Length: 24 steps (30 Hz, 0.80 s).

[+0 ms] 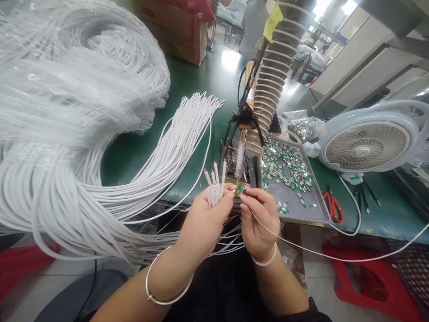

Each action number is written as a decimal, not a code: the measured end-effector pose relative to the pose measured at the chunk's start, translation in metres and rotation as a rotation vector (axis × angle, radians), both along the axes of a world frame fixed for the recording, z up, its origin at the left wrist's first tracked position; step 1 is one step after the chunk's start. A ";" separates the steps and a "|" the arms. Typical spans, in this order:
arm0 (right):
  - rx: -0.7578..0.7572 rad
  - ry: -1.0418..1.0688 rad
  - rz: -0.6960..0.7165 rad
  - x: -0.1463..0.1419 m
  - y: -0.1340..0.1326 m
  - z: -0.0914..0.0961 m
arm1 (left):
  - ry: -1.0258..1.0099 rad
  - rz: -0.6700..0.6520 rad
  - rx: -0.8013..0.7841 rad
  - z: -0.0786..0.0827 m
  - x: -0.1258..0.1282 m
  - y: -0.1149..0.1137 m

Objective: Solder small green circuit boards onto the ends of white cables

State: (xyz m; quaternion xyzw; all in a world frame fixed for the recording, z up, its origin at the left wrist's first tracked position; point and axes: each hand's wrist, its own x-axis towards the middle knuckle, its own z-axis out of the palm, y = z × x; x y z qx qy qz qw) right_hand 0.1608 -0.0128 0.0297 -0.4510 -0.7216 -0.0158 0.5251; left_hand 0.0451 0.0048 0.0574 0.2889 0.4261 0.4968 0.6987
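My left hand [204, 221] is closed around a small bunch of white cable ends [214, 181] that stick up past its fingers. My right hand [258, 217] pinches a thin white wire [301, 243], which trails off to the right, and presses a tiny green part [240, 189] against the left thumb. Both hands meet just below the soldering iron tip [240, 161] held in a black stand [246, 118].
A huge bundle of white cables [67, 134] covers the left of the green bench [194, 89]. A grey tray [317, 214] holds several small green boards. A white fan [367, 145], red cutters [333, 206], a ribbed hose [275, 76], a cardboard box [174, 27] and a red stool [368, 277] surround it.
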 end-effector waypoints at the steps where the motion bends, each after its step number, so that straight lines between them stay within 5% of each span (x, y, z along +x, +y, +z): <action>1: -0.004 0.002 0.002 0.000 -0.001 -0.001 | 0.003 -0.002 -0.004 -0.001 0.000 0.000; 16: -0.238 0.059 0.009 0.005 0.000 0.001 | 0.269 -0.157 0.166 -0.013 -0.012 -0.002; 24: -0.141 0.033 0.073 0.005 0.000 -0.004 | 0.274 -0.232 0.121 -0.017 -0.015 -0.001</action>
